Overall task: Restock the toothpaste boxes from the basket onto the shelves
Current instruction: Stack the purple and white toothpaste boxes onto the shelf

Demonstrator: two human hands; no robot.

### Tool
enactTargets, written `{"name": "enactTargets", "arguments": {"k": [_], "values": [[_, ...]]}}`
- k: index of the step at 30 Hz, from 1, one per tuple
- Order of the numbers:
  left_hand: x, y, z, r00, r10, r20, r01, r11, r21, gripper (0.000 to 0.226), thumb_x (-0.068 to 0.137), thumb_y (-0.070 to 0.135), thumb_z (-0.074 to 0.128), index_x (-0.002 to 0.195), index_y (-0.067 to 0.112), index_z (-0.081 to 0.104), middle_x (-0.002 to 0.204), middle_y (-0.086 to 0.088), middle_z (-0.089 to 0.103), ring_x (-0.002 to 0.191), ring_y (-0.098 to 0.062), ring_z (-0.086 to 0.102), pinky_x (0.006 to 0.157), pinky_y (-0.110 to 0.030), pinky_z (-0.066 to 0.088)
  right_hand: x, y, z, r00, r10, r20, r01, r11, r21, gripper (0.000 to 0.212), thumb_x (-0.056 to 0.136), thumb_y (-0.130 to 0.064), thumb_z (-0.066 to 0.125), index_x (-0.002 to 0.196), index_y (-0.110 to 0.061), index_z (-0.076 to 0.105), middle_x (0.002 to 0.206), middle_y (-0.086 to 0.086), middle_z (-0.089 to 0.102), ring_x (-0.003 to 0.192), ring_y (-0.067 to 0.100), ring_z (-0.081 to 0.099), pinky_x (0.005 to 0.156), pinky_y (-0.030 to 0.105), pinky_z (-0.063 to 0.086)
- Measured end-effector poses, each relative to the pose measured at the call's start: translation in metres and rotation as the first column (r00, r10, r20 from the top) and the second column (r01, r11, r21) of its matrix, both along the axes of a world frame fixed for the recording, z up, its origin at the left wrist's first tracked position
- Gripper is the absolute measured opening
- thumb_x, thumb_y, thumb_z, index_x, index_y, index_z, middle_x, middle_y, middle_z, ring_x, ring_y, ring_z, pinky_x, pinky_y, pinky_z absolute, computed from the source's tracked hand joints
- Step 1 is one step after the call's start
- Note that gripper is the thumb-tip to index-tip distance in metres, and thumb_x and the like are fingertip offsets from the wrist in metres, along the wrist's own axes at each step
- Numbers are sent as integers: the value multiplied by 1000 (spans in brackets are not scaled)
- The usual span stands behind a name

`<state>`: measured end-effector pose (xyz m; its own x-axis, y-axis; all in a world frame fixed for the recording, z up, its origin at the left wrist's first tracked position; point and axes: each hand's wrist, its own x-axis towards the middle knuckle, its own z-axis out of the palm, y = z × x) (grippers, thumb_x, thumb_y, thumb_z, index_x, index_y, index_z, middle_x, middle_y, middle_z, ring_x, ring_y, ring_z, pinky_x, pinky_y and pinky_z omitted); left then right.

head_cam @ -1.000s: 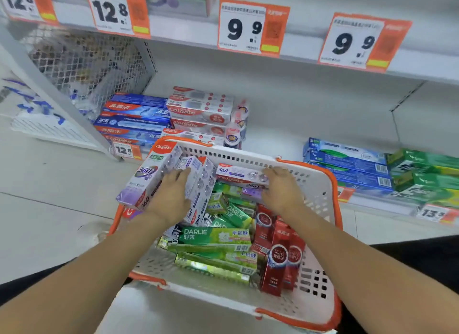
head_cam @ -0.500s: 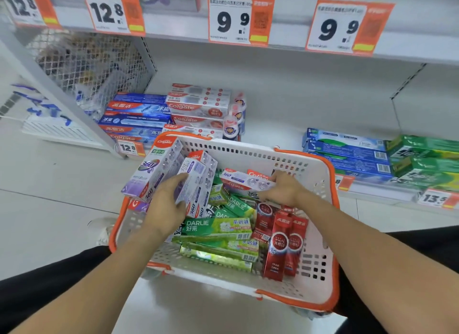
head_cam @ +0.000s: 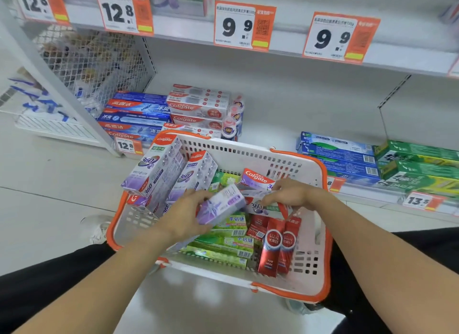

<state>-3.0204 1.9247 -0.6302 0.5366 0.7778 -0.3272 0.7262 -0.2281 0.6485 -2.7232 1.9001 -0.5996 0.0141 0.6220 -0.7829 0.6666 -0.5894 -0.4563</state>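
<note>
A white basket with an orange rim sits on the floor before the shelves, filled with toothpaste boxes. My left hand grips a purple Colgate 360 box lifted slantwise over the green boxes. My right hand pinches the end of another purple 360 box lying across the basket's middle. Two more purple 360 boxes lean against the basket's left wall. Red boxes stand at the right inside.
The bottom shelf holds blue and white Colgate boxes at left, with blue boxes and green boxes at right. Price tags hang on the upper shelf edge. A wire mesh divider stands at left.
My left hand left the leaning boxes and now holds a purple box lifted over the green ones. My right hand shifted onto the end of the box lying across the basket.
</note>
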Motion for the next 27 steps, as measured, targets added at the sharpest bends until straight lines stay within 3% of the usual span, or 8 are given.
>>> {"name": "enactTargets", "arguments": {"k": [2, 5, 11, 15, 18, 21, 24, 27], "values": [[1, -7, -9, 973, -151, -177, 149, 988, -28, 65, 68, 31, 84, 125, 32, 51, 112, 0, 55, 101, -20, 56, 90, -30, 47, 7, 3, 9, 998, -50, -36, 50, 999, -9, 44, 81, -41, 79, 106, -6, 70, 92, 8, 78, 83, 24, 76, 80, 44, 62], [0, -6, -14, 909, -228, -349, 210, 974, -89, 73, 71, 35, 82, 133, 24, 45, 123, -2, 59, 111, -23, 57, 94, -36, 48, 14, 5, 23, 992, -108, -66, 109, 994, 16, 41, 79, -40, 81, 105, -10, 71, 90, 4, 79, 80, 19, 77, 65, 36, 63], [-7, 6, -11, 917, -185, -353, 150, 981, -126, 87, 73, 43, 84, 145, 21, 41, 136, -2, 56, 120, -22, 55, 102, -33, 45, 22, 7, 38, 981, -195, -14, 195, 969, 154, 41, 85, -55, 69, 99, -17, 74, 77, 2, 78, 66, 21, 75, 50, 24, 52], [-3, 4, -12, 953, -125, -276, 89, 986, -139, 80, 74, 60, 77, 138, 20, 49, 130, -2, 57, 111, -18, 54, 93, -29, 44, 27, 9, 42, 970, -237, -63, 245, 948, 204, 53, 83, -64, 65, 95, -13, 77, 79, 9, 78, 70, 28, 75, 59, 31, 54], [8, 2, -10, 970, -32, -241, 4, 993, -116, 77, 82, 63, 67, 140, 17, 47, 133, -3, 55, 117, -20, 54, 98, -31, 44, 30, 10, 45, 936, -280, -211, 324, 922, 214, 55, 86, -59, 65, 106, -9, 75, 86, 16, 77, 63, 30, 70, 47, 27, 43], [17, 1, -6, 987, 156, -30, -159, 962, -220, 85, 83, 63, 66, 148, 16, 38, 143, -1, 51, 129, -19, 50, 108, -33, 40, 31, 11, 47, 876, -284, -390, 368, 916, 161, 50, 90, -56, 61, 116, -15, 72, 92, 11, 75, 64, 24, 62, 46, 25, 34], [24, 3, 8, 818, 469, 334, -248, 811, -530, 108, 60, 77, 76, 144, 18, 44, 138, 1, 60, 127, -17, 57, 109, -42, 45, 24, 10, 49, 820, -271, -504, 360, 929, 86, 41, 94, -50, 57, 118, -19, 68, 95, 8, 74, 64, 20, 62, 45, 23, 37], [30, 9, 19, 636, 640, 431, -222, 686, -693, 89, 59, 58, 87, 125, 6, 60, 123, -16, 69, 108, -26, 70, 90, -35, 59, 12, 9, 46, 784, -265, -561, 341, 939, 33, 40, 95, -54, 52, 113, -22, 67, 97, 13, 75, 63, 27, 65, 48, 25, 42]]}}
